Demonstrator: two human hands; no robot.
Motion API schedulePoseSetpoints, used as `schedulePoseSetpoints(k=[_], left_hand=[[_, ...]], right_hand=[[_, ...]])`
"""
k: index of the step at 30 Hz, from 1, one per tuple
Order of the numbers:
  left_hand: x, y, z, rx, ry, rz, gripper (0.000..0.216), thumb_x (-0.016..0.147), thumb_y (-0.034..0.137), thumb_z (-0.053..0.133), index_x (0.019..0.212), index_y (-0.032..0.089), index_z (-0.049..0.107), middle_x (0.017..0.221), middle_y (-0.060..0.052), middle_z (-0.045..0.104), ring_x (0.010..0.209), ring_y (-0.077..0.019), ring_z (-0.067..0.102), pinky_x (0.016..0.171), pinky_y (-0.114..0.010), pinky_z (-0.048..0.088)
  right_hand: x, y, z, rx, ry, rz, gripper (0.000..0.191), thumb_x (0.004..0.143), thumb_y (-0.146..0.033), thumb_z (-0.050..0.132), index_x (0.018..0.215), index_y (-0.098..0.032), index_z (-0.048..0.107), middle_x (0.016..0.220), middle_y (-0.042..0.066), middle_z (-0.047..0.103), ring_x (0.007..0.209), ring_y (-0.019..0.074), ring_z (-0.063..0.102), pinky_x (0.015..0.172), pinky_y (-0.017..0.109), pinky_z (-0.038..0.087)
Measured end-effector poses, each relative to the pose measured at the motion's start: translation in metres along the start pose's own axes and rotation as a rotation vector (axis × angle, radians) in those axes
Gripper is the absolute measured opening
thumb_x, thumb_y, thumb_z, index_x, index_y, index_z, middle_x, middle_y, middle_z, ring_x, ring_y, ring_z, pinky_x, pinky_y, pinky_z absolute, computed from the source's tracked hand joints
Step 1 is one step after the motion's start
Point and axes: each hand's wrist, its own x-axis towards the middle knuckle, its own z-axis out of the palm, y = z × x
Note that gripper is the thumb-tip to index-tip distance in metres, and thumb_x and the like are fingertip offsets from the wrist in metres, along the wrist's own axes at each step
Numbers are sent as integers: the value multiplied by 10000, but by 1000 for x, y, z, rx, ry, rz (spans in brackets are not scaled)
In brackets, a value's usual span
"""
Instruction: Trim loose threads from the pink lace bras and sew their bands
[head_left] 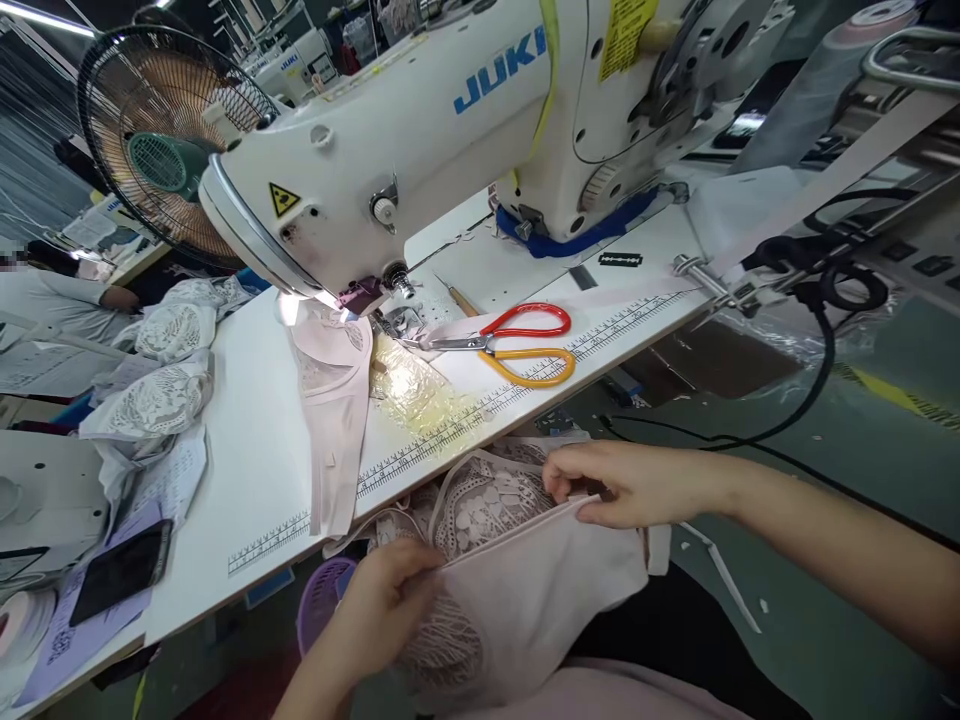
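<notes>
Over my lap, at the table's front edge, lies a pale pink lace bra (495, 515). My left hand (394, 600) is closed on the left end of its upper edge. Gripping that edge farther right, my right hand (600, 480) pinches the fabric between thumb and fingers. Part of the lace is hidden beneath the smooth fabric. Another pale pink bra piece (330, 430) hangs from under the sewing machine head (300, 220) onto the table. Scissors (517, 345) with one red and one yellow handle rest beside the needle area.
A printed ruler (450, 432) runs along the white table's front edge. A razor blade (620, 259) and an awl (459, 298) lie behind the scissors. Lace bras (161, 390), a phone (120, 570) and papers are at left. A fan (169, 140) and a person (52, 310) appear beyond.
</notes>
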Motion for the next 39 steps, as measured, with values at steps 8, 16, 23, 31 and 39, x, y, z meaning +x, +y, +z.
schedulePoseSetpoints(k=[8, 16, 23, 31, 39], left_hand=[[-7, -1, 0, -14, 19, 56, 197, 917, 256, 504, 918, 191, 691, 881, -87, 693, 833, -212, 641, 737, -298, 490], [1, 5, -2, -24, -21, 22, 227, 895, 296, 526, 886, 158, 706, 874, -109, 688, 816, -217, 636, 738, -306, 486], [10, 8, -8, -18, -67, -78, 257, 861, 352, 562, 893, 151, 720, 895, -118, 699, 812, -229, 629, 722, -310, 480], [0, 15, -7, 65, -12, 41, 222, 882, 299, 540, 883, 153, 708, 845, -104, 680, 782, -212, 619, 701, -303, 465], [-6, 27, 3, 265, 76, 138, 190, 879, 208, 535, 926, 163, 714, 841, -69, 704, 790, -193, 640, 716, -282, 471]], right_hand=[[-14, -14, 2, -21, 23, -52, 245, 768, -151, 556, 999, -176, 632, 1035, 98, 621, 1113, 261, 521, 928, 384, 423], [-18, -13, -10, 2, -76, -76, 307, 744, -142, 550, 1031, -167, 658, 1048, 88, 631, 1034, 225, 565, 852, 322, 473], [2, -2, -21, -9, -155, -35, 318, 774, -127, 537, 1053, -142, 688, 1021, 72, 679, 910, 191, 625, 762, 288, 491], [-5, -19, -23, -159, -65, -67, 369, 694, -33, 559, 1011, -157, 701, 981, 80, 646, 980, 228, 594, 814, 312, 485], [-16, -16, 2, -379, 40, -158, 267, 760, -57, 498, 887, -203, 682, 922, 82, 648, 969, 278, 585, 834, 426, 481]])
